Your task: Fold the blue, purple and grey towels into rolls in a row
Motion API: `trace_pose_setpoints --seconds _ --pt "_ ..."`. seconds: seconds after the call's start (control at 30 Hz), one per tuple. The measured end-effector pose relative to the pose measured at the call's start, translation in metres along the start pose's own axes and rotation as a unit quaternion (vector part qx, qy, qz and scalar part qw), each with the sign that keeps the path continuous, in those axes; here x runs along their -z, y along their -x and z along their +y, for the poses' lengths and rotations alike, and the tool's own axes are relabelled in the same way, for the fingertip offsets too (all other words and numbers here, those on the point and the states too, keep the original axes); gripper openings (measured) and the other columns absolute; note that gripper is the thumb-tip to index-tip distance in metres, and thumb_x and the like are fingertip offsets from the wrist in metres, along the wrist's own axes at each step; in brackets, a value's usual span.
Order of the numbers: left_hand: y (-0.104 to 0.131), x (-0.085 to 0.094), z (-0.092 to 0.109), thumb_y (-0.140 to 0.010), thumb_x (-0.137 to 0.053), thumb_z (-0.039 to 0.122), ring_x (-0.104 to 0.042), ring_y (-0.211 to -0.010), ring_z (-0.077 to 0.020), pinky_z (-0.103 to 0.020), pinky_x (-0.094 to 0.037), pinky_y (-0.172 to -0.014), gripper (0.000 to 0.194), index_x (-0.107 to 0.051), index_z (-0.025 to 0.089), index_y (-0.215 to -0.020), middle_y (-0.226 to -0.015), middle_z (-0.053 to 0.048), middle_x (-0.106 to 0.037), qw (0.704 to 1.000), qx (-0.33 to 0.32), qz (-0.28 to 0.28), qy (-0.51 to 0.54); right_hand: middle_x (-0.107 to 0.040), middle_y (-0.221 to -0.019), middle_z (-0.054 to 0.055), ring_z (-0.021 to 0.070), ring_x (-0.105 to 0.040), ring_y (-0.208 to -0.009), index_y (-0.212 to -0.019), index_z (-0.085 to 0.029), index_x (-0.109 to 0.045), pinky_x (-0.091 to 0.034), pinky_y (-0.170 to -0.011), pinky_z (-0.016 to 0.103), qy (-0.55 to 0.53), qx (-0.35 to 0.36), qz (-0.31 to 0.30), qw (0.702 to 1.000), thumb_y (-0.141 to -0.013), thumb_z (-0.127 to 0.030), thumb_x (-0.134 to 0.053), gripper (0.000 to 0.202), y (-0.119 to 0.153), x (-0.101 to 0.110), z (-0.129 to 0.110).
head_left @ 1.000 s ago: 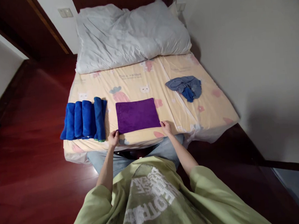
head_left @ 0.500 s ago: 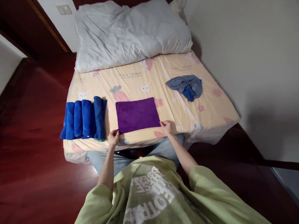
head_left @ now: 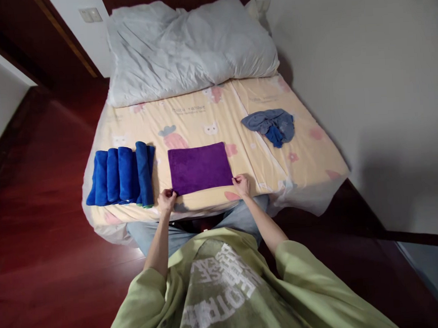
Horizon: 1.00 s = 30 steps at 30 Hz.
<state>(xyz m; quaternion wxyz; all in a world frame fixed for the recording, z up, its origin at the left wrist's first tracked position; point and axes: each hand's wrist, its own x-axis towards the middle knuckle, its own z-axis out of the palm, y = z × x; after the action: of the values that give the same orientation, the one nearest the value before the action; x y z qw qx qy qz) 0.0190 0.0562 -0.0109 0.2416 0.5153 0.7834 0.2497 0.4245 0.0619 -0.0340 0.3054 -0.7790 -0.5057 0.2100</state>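
Observation:
A purple towel [head_left: 200, 168] lies flat as a rectangle on the bed, close to its front edge. My left hand [head_left: 167, 200] pinches the towel's near left corner. At the near right corner, the fingers of my right hand [head_left: 241, 185] are closed on the cloth too. To the left of the towel sits a row of several rolled blue towels [head_left: 126, 173], side by side. The nearest of these, a darker blue roll [head_left: 144, 173], has a green edge at its lower end.
The bed's sheet [head_left: 190, 126] is pale yellow with rabbit and carrot prints. A crumpled grey-blue cloth [head_left: 268, 124] lies on the right side. Across the far end rests a big white pillow or quilt [head_left: 193, 47]. A wall [head_left: 363, 100] stands along the right.
Hardly anything differs. The view has shifted slightly, and both hands stay at the purple towel's near corners.

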Motion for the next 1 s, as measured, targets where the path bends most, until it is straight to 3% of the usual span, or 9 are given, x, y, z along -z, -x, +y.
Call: trace_pose_setpoints --seconds 0.13,0.2,0.33,0.43,0.57,0.73,0.83,1.0 --pt "0.005 -0.004 -0.005 -0.081 -0.066 0.032 -0.064 -0.099 -0.027 -0.037 -0.051 -0.09 0.02 -0.066 0.019 -0.097 -0.099 -0.011 -0.068 0.991 -0.097 0.083 -0.041 -0.071 -0.108 0.012 0.023 -0.063 -0.1 -0.111 -0.018 -0.068 -0.05 -0.085 0.033 0.07 0.13 0.03 0.989 -0.095 -0.031 -0.053 0.026 0.006 0.005 -0.001" --pt "0.008 -0.006 -0.005 -0.085 -0.063 0.027 -0.06 -0.107 -0.0296 -0.04 -0.05 -0.093 0.015 -0.068 0.018 -0.096 -0.112 -0.015 -0.066 0.982 -0.135 0.108 -0.07 -0.069 -0.116 0.013 0.0243 -0.06 -0.11 -0.112 -0.02 -0.071 -0.047 -0.093 0.036 0.125 0.216 0.009 0.968 -0.096 -0.022 -0.05 0.026 0.009 0.009 -0.002" --pt "0.017 -0.007 -0.007 -0.092 -0.051 0.016 -0.057 -0.115 -0.0313 -0.045 -0.044 -0.097 0.025 -0.073 0.021 -0.102 -0.117 -0.013 -0.07 0.964 -0.231 0.054 -0.121 -0.069 -0.123 0.012 0.026 -0.056 -0.117 -0.12 -0.02 -0.072 -0.042 -0.102 0.041 0.204 0.313 -0.082 0.924 -0.093 -0.011 -0.05 0.037 0.013 0.018 0.001" --pt "0.025 -0.004 -0.015 -0.094 -0.049 0.015 -0.057 -0.119 -0.031 -0.046 -0.042 -0.101 0.036 -0.072 0.021 -0.121 -0.122 -0.011 -0.071 0.95 -0.279 0.02 -0.139 -0.068 -0.131 0.011 0.0256 -0.055 -0.123 -0.131 -0.019 -0.068 -0.042 -0.106 0.042 0.198 0.328 -0.094 0.919 -0.092 -0.012 -0.05 0.044 0.017 0.023 0.009" --pt "0.033 0.0 -0.023 -0.095 -0.053 0.027 -0.055 -0.126 -0.0311 -0.045 -0.04 -0.107 0.045 -0.064 0.02 -0.138 -0.137 -0.01 -0.066 0.941 -0.307 0.006 -0.141 -0.065 -0.136 0.009 0.0237 -0.054 -0.125 -0.135 -0.02 -0.067 -0.043 -0.107 0.039 0.169 0.322 -0.084 0.928 -0.092 -0.013 -0.049 0.047 0.018 0.02 0.016" --pt "0.024 0.001 -0.014 -0.096 -0.05 0.024 -0.056 -0.124 -0.0334 -0.048 -0.041 -0.102 0.042 -0.067 0.019 -0.134 -0.139 -0.011 -0.065 0.939 -0.297 0.008 -0.171 -0.067 -0.13 0.011 0.0251 -0.056 -0.12 -0.131 -0.021 -0.069 -0.044 -0.102 0.04 0.193 0.285 -0.072 0.936 -0.09 -0.012 -0.053 0.046 0.01 0.01 0.004" --pt "0.014 0.008 -0.011 -0.094 -0.051 0.019 -0.058 -0.12 -0.0346 -0.05 -0.041 -0.1 0.041 -0.069 0.019 -0.131 -0.135 -0.012 -0.068 0.927 -0.32 -0.016 -0.195 -0.07 -0.123 0.011 0.0253 -0.057 -0.114 -0.125 -0.02 -0.073 -0.043 -0.097 0.039 0.21 0.283 -0.073 0.933 -0.091 -0.01 -0.053 0.041 0.009 0.014 -0.003" --pt "0.018 0.022 -0.035 -0.093 -0.052 0.015 -0.058 -0.125 -0.0345 -0.05 -0.044 -0.102 0.043 -0.068 0.019 -0.133 -0.134 -0.014 -0.068 0.895 -0.392 -0.062 -0.205 -0.072 -0.117 0.011 0.0255 -0.056 -0.112 -0.123 -0.023 -0.074 -0.042 -0.097 0.04 0.216 0.325 -0.102 0.915 -0.093 -0.012 -0.054 0.037 0.026 0.036 0.008"
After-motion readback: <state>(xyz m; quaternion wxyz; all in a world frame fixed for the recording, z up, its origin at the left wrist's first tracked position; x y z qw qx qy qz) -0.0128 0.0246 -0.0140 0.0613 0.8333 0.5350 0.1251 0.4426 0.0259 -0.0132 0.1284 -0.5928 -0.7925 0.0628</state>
